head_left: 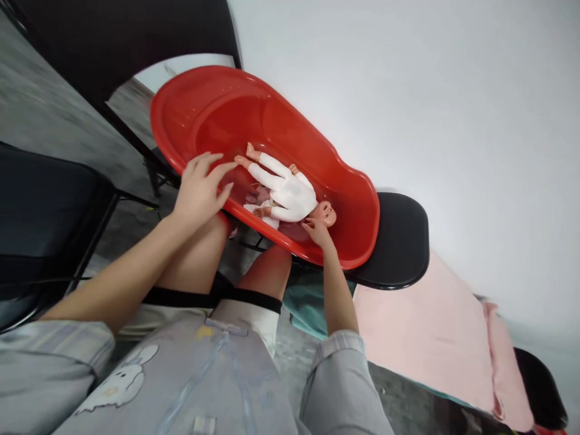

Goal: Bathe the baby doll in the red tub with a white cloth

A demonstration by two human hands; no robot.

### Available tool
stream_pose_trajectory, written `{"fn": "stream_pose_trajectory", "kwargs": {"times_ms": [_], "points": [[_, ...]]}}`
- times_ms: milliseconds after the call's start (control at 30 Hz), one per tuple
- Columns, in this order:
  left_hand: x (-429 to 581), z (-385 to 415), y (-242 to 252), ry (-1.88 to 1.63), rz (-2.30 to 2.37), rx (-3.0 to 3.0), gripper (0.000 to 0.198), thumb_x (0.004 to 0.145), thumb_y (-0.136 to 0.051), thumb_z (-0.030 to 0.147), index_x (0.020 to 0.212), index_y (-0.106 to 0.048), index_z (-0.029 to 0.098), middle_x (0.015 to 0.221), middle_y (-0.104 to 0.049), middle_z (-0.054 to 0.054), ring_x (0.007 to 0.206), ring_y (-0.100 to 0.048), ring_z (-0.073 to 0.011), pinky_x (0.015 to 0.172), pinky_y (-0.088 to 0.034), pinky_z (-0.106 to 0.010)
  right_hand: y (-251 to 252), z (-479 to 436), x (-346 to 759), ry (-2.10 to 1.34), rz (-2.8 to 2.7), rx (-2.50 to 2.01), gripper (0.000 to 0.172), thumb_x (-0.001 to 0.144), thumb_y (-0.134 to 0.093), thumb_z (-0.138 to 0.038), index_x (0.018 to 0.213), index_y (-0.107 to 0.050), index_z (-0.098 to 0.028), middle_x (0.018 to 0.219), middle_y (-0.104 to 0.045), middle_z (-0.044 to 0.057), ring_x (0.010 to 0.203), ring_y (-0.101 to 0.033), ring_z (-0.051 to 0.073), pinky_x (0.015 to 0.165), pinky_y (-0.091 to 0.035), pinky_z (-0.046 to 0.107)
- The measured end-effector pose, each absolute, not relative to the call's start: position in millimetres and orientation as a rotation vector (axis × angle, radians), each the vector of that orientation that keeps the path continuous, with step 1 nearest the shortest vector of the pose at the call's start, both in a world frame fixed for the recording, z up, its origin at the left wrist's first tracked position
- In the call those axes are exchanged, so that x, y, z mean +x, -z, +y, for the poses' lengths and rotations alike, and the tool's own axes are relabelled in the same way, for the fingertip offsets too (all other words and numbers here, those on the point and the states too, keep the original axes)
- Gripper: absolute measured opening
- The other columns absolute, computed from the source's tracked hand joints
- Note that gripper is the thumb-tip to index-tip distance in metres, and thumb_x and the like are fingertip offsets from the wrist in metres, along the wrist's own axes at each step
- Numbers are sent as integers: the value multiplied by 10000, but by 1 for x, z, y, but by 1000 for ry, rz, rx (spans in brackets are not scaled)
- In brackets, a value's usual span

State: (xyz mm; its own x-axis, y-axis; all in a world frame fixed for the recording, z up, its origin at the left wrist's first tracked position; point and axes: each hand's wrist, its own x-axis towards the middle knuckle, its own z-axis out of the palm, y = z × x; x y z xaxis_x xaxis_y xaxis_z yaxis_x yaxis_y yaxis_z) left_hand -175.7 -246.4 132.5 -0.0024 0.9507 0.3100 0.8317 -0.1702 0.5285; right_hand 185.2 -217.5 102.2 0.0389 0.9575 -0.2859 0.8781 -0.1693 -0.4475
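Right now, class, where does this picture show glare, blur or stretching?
Head view: soft highlights on the red tub; the doll's white suit nearly washed out; streaky blur on the floor at left; sleeves near the bottom edge look stretched, likely by a wide lens.

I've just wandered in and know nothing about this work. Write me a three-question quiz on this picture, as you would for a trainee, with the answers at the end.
1. Multiple choice: which of the person's hands is nearer the head of the doll?
A) Left
B) Right
C) Both equally near
2. True or false: the doll lies outside the red tub.
3. Fill in: the seat that shows past the tub's right-hand end in the picture is ___ in colour.

Key:
1. B. The right hand is beside the doll's head; the left hand is nearer its feet.
2. False. It lies inside the tub.
3. Black.
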Motion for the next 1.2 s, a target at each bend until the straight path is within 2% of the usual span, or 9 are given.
{"fn": "stream_pose_trajectory", "kwargs": {"times_ms": [33,100,167,233,333,433,600,733,1200], "points": [[-182,-265,-126,-984,1909,2023,458,1089,-427,371,1445,-610,150,1542,-533,-136,1485,-428,-257,1267,-308,-421,-106,-236,185,-801,-1898,-2148,342,991,-650,-218,1274,-741,-51,1171,-775,162,1087,-726,233,985,-528,313],[-188,-297,-109,-1135,1926,1927,414,1094,-402,377,1364,-641,171,1440,-607,-140,1399,-515,-248,1231,-364,-417,-110,-273,182,-658,-1872,-2164,390,1040,-558,-248,1358,-698,-70,1316,-723,175,1206,-683,254,1076,-500,347],[-188,-317,-93,-1234,1900,1889,369,1074,-419,346,1299,-659,179,1371,-643,-150,1340,-556,-271,1193,-405,-447,-110,-307,180,-394,-1846,-2195,397,1055,-519,-283,1341,-704,-79,1345,-701,191,1280,-629,308,1188,-421,456],[-185,-324,-82,-1260,1859,1909,329,1045,-440,306,1246,-671,188,1322,-662,-141,1308,-570,-276,1174,-424,-461,-104,-331,178,-173,-1802,-2240,400,1062,-494,-309,1310,-715,-85,1340,-697,201,1343,-570,345,1270,-276,560],[-179,-316,-77,-1219,1829,1952,309,998,-459,238,1192,-697,205,1289,-670,-122,1296,-571,-274,1170,-428,-459,-90,-348,177,-27,-1790,-2291,401,1064,-499,-349,1294,-720,-106,1364,-691,186,1448,-468,361,1306,-89,622],[-176,-299,-74,-1141,1792,2003,344,937,-513,188,1201,-731,225,1309,-667,-123,1299,-563,-309,1154,-425,-495,-79,-349,179,-14,-1891,-2273,386,1064,-529,-376,1326,-715,-163,1439,-660,146,1503,-410,347,1290,-1,666],[-179,-283,-58,-1103,1723,2128,367,927,-514,139,1173,-782,188,1259,-703,-160,1265,-572,-355,1088,-458,-548,-76,-344,182,-38,-1991,-2337,398,1020,-630,-395,1381,-697,-242,1486,-638,103,1497,-411,352,1256,2,727],[-184,-280,-48,-1046,1682,2215,355,927,-487,107,1084,-804,132,1166,-730,-188,1220,-591,-368,1028,-491,-531,-76,-344,181,-11,-1978,-2426,385,1023,-621,-386,1380,-708,-273,1521,-614,82,1497,-407,344,1265,-15,720],[-182,-273,-54,-890,1616,2230,306,907,-523,86,1032,-796,146,1145,-730,-163,1134,-609,-365,995,-487,-504,-81,-345,176,30,-1990,-2513,365,1049,-581,-374,1374,-698,-256,1479,-635,103,1430,-467,327,1258,-14,739]]}}
